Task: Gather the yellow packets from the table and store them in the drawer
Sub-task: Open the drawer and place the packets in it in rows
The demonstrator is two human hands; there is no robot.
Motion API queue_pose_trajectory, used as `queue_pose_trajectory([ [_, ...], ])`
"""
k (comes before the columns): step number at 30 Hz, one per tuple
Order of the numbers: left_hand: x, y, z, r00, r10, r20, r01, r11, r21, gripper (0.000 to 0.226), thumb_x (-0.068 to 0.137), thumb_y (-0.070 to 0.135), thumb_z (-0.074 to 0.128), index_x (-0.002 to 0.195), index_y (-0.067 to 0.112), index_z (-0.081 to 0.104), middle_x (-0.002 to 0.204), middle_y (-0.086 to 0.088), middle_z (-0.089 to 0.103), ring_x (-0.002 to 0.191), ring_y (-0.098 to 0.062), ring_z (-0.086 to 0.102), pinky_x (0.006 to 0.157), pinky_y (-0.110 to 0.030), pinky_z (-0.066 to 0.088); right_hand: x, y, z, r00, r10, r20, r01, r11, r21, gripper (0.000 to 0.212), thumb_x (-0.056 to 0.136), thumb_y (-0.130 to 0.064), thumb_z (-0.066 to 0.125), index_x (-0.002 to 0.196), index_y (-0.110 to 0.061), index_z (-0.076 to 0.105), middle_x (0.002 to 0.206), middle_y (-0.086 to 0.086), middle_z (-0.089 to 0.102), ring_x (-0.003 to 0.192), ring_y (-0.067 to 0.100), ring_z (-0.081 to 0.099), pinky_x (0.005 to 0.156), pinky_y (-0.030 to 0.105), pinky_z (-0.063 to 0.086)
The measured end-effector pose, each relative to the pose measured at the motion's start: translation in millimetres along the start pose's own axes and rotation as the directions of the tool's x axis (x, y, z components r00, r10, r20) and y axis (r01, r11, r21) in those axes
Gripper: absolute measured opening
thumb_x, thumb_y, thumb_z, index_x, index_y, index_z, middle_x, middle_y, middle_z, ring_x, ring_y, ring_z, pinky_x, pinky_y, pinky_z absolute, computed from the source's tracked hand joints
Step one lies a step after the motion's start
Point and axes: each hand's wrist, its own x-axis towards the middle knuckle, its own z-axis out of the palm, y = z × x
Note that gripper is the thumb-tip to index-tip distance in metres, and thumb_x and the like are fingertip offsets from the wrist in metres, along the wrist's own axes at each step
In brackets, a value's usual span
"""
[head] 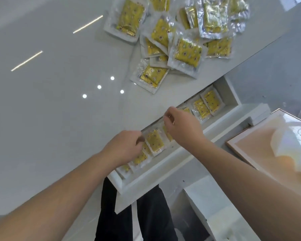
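Nearest: black trousers (146,214) under the open drawer (146,185), which is white & pulled out from below the table (59,101) edge. Both bare forearms reach in from the bottom corners, hands over the drawer.

L hand (123,146): fingers curled down, tips at the edge of a tilted pkt (155,141) that leans on its neighbours in the drawer's near half. Can't tell if it actually pinches it or only touches. More yellow pkts overlap below the palm toward the drawer's near end.

R hand (181,126): narrow pinch, thumb & fingertips closed on the clear top edge of a half-hidden pkt (166,131) just beside the tilted one, mid-drawer; the palm covers most of it.

Further along the drawer, two pkts (212,101) lie overlapping near its far end, apart from the hands.

On the glossy table top, ceiling light reflections (99,86). Far side: loose pile of pkts (186,53), yellow w/ clear or silvery wrap, heaped over each other near the table edge, well apart from both hands.

Right of the drawer, lower down: framed picture (276,145) in pale orange tones.
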Motion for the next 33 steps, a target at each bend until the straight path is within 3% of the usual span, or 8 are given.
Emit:
queue_pose_trajectory([
  [3,20.2,20.0,-41.8,0.993,0.04,-0.115,-0.044,0.998,-0.034,0.023,0.095,0.023,0.049,0.111,0.021,0.065,0.108,0.003,0.066,0.096,-0.016,0.061,0.086,-0.037,0.053,25.8,-5.9,-23.3,0.991,0.035,-0.132,-0.027,0.998,0.064,0.014,0.096,-0.026,0.047,0.106,-0.022,0.058,0.096,-0.006,0.059,0.08,0.014,0.056,0.056,0.026,0.043],
  [9,73.1,45.1,-105.6,0.925,0.084,-0.371,-0.105,0.994,-0.036,0.015,0.091,0.019,0.055,0.104,0.017,0.063,0.1,0.002,0.062,0.091,-0.018,0.06,0.081,-0.039,0.053,82.0,-7.9,-50.6,0.915,0.123,-0.383,-0.096,0.991,0.09,0.05,0.083,-0.014,0.062,0.13,-0.019,0.047,0.135,0.003,0.044,0.121,0.024,0.044,0.095,0.038,0.043],
  [14,117.9,61.8,-140.6,0.8,0.262,-0.539,-0.166,0.961,0.221,0.04,0.089,0.02,0.059,0.127,0.015,0.05,0.13,-0.006,0.047,0.12,-0.025,0.046,0.095,-0.04,0.043,114.1,8.0,-67.2,0.958,0.16,-0.239,-0.162,0.987,0.013,0.089,0.08,-0.017,0.067,0.151,-0.03,0.015,0.162,-0.001,0.004,0.149,0.026,0.008,0.117,0.047,0.021],
  [19,155.9,89.3,-166.7,0.796,0.429,-0.427,-0.246,0.874,0.419,0.053,0.099,0.014,0.043,0.149,0.02,0.027,0.16,0.004,0.017,0.149,-0.019,0.01,0.116,-0.047,0.015,126.5,18.3,-72.5,0.997,0.075,-0.022,-0.077,0.99,-0.117,0.094,0.082,-0.048,0.057,0.153,-0.03,-0.002,0.162,0.001,-0.002,0.145,0.031,0.01,0.109,0.052,0.027],
  [22,175.9,99.9,-180.9,0.844,0.442,-0.302,-0.219,0.8,0.558,0.065,0.095,0.007,0.05,0.15,0.025,0.022,0.161,0.007,0.014,0.145,-0.024,0.022,0.112,-0.052,0.022,125.7,24.4,-82.5,0.996,0.034,0.08,-0.021,0.987,-0.156,0.091,0.084,-0.053,0.047,0.153,-0.03,-0.008,0.162,0.003,-0.009,0.145,0.032,0.01,0.109,0.054,0.024],
  [25,186.6,106.6,-194.6,0.872,0.442,-0.211,-0.206,0.72,0.662,0.067,0.095,0.022,0.056,0.151,0.025,0.019,0.161,0.002,0.018,0.138,-0.032,0.032,0.107,-0.054,0.027,126.4,30.3,-92.2,0.995,0.005,0.102,0.012,0.987,-0.158,0.081,0.093,-0.048,0.045,0.154,-0.029,-0.004,0.162,-0.001,-0.01,0.145,0.031,0.016,0.11,0.051,0.028],
  [29,190.9,114.3,-206.3,0.852,0.516,-0.094,-0.244,0.548,0.8,0.077,0.089,0.036,0.063,0.151,0.028,0.018,0.156,-0.003,0.027,0.142,-0.029,0.024,0.108,-0.055,0.024,130.4,31.2,-95.5,0.998,-0.027,0.055,0.035,0.988,-0.149,0.088,0.09,-0.048,0.059,0.154,-0.028,0.003,0.162,-0.011,-0.004,0.141,0.028,0.029,0.103,0.045,0.041],
  [33,190.9,117.7,-202.2,0.845,0.534,-0.043,-0.24,0.449,0.861,0.073,0.086,0.031,0.063,0.148,0.025,0.026,0.146,-0.008,0.037,0.137,-0.03,0.03,0.108,-0.053,0.024,138.8,26.2,-93.6,0.999,-0.039,-0.019,0.034,0.971,-0.237,0.092,0.08,-0.05,0.07,0.15,-0.023,0.016,0.162,-0.002,0.002,0.138,0.031,0.033,0.102,0.046,0.041],
])
